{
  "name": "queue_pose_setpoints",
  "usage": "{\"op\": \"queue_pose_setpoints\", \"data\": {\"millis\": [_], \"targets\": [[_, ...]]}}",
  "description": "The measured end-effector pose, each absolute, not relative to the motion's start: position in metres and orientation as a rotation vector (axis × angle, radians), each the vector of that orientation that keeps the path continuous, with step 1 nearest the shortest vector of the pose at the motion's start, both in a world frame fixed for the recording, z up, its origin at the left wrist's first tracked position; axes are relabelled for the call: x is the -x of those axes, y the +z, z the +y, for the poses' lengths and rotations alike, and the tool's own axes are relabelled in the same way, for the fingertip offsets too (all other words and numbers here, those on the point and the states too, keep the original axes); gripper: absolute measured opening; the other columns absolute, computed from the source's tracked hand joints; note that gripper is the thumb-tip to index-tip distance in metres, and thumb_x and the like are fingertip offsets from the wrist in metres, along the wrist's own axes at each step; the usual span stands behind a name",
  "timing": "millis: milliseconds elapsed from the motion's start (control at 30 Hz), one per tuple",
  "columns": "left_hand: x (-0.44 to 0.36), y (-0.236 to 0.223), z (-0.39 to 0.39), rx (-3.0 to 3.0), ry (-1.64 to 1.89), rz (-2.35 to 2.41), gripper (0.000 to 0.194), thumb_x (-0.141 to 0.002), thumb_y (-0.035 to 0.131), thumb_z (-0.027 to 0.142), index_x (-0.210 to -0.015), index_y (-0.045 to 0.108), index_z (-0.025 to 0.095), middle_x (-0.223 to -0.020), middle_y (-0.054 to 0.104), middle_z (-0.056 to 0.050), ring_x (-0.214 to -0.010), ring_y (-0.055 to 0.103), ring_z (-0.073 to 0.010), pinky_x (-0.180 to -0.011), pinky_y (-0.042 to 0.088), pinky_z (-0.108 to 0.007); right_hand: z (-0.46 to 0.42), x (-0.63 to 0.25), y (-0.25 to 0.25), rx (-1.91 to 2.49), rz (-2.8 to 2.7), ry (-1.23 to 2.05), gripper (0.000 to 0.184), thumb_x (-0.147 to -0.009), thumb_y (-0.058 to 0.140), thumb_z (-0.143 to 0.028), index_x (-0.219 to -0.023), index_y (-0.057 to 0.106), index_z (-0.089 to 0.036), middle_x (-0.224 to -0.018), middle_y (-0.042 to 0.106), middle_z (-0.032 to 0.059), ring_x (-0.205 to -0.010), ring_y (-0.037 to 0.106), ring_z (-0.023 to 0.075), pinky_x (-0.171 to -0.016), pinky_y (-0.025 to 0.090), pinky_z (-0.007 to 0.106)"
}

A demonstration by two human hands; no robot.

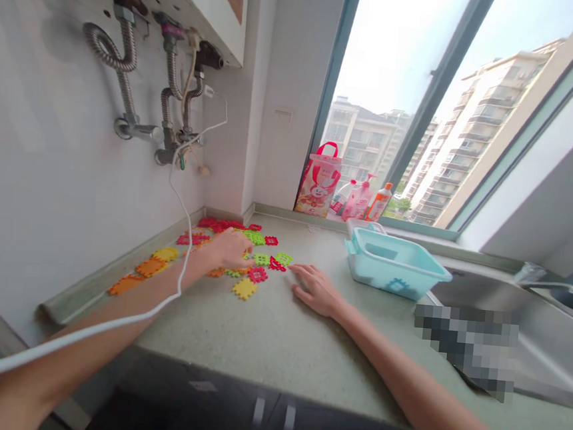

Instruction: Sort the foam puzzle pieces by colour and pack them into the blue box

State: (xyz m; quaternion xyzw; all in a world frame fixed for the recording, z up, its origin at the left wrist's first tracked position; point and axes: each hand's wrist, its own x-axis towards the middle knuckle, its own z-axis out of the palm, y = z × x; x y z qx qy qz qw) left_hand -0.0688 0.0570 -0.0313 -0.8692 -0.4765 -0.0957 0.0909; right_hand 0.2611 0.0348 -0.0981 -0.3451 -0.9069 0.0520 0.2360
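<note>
My left hand (234, 249) is over a spread of toothed, flat plastic building tiles on the counter, its fingers apart and pointing down among them. Nothing shows in its grasp, though its underside is hidden. Around it lie green tiles (261, 259), a red and white tile (258, 275) and a yellow tile (244, 289). Overlapping red tiles (220, 224) lie behind the hand. Orange tiles (150, 267) lie along the wall side, partly behind my left forearm. My right hand (316, 291) rests on the counter with fingers stretched out, close to a red triangular tile (277, 264).
A light blue plastic basin (397, 265) stands on the counter at right, beside the steel sink (546, 345). Bottles (358, 198) and a pink bag (319, 188) stand on the windowsill. A white cable (158, 307) hangs across my left forearm. Metal pipes (169, 98) line the left wall.
</note>
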Motion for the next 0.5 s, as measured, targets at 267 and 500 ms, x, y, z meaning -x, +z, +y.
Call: {"op": "queue_pose_setpoints", "data": {"millis": [267, 500], "targets": [[0.051, -0.052, 0.070, 2.609, -0.345, -1.467, 0.045, -0.085, 0.067, 0.066, -0.097, 0.081, 0.024, -0.106, 0.079, -0.012, -0.103, 0.072, -0.0312, -0.089, 0.050, -0.039, 0.029, -0.272, -0.097, 0.939, -2.561, 0.212, 0.040, -0.101, 0.059, -0.028, -0.140, 0.066, -0.026, -0.148, 0.062, 0.0127, -0.134, 0.061, 0.0288, -0.116, 0.048, 0.047], [0.059, -0.057, 0.076, 2.666, -0.620, -1.549, 0.030, -0.089, 0.070, 0.045, -0.108, 0.071, 0.022, -0.102, 0.078, -0.006, -0.093, 0.073, -0.0250, -0.084, 0.053, -0.034, 0.028, -0.285, -0.095, 0.908, -2.501, 0.265, 0.038, -0.098, 0.062, -0.027, -0.136, 0.069, -0.027, -0.145, 0.064, 0.0116, -0.131, 0.065, 0.0278, -0.115, 0.051, 0.046]]}}
